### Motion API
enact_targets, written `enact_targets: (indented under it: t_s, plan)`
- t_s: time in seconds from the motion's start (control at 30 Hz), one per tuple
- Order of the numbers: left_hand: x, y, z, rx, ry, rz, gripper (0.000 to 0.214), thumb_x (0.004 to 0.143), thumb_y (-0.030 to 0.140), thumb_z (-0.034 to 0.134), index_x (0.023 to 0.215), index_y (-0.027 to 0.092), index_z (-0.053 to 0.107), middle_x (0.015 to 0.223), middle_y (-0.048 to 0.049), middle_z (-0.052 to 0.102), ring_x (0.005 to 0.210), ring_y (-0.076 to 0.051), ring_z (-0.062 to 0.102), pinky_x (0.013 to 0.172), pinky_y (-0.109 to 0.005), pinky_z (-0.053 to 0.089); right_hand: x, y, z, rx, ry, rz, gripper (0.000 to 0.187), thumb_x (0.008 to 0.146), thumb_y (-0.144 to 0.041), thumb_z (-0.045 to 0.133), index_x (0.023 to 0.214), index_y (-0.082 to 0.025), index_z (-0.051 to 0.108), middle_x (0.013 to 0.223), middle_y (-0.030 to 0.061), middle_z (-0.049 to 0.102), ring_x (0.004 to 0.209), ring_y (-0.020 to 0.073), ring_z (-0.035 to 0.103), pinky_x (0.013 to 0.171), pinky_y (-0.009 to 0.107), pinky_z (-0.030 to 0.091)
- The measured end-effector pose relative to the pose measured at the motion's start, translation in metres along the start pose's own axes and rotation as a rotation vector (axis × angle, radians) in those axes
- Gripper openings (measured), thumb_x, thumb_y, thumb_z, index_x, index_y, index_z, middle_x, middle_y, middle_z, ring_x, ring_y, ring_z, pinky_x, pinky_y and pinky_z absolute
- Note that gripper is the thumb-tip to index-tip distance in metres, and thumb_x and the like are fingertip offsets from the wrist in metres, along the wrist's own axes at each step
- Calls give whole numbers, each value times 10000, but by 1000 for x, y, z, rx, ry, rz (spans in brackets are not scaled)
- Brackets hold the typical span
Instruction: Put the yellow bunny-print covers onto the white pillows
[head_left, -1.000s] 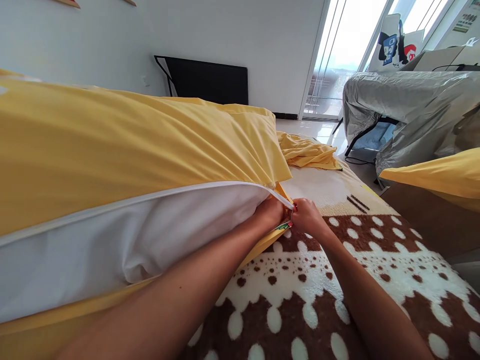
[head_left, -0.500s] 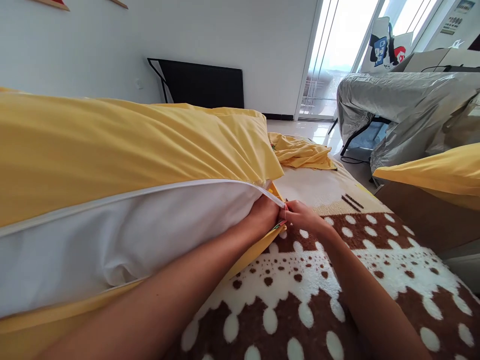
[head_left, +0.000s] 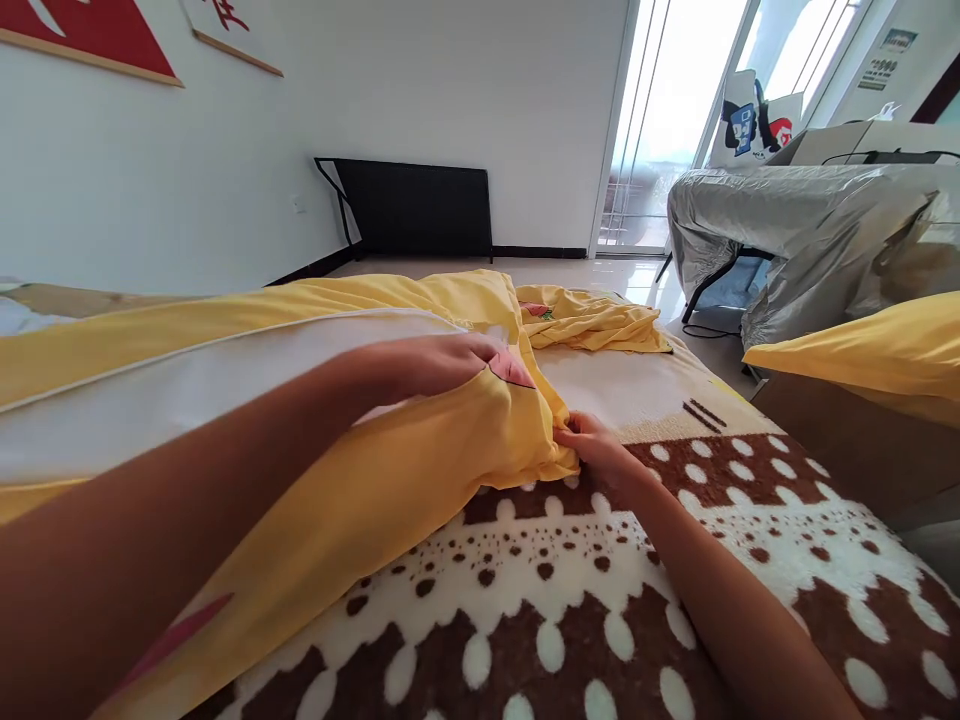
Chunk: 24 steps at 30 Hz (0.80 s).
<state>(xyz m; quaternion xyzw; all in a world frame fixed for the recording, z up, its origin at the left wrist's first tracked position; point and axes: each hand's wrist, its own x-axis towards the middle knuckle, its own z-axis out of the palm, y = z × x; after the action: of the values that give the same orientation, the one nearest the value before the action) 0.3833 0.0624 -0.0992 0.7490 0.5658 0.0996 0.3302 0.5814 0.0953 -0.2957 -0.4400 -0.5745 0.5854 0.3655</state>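
Note:
A long white pillow (head_left: 172,385) lies across the bed inside a yellow pillowcase (head_left: 390,480) whose zip edge gapes along the top. My left hand (head_left: 442,362) rests on top of the pillow near its right end, fingers curled over the yellow cloth at the opening. My right hand (head_left: 596,450) is lower and to the right, pinching the bunched corner of the pillowcase against the brown-and-white blanket (head_left: 600,600).
A crumpled yellow cloth (head_left: 592,320) lies farther back on the bed. Another yellow pillow (head_left: 877,350) sits at the right edge. A silver-covered table (head_left: 802,230) stands by the glass door, and a black panel (head_left: 420,210) leans on the far wall.
The pillow has dropped flatter on the bed. My left hand came up from the corner and now lies on top of it. My right hand stays at the corner.

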Motion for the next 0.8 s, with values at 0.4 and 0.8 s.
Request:
enact_targets:
  t_s: [0.4, 0.8]
  plan:
    - [-5, -18, -71, 417, 1055, -295, 565, 784, 443, 314, 1056, 52, 619, 929, 51, 621, 953, -126, 518, 847, -270, 338, -14, -20, 10, 80, -120, 87, 333, 677, -463, 694, 798, -155, 656, 603, -26, 600, 493, 83, 508, 458, 173, 409]
    - [-60, -52, -65, 715, 850, 34, 745, 768, 581, 110, 1229, 114, 464, 1118, 46, 484, 1151, -136, 403, 945, -331, 134, -54, -35, -70, 15, -164, 108, 489, 369, -411, 731, 771, -142, 667, 748, 84, 694, 726, 248, 657, 640, 331, 511]
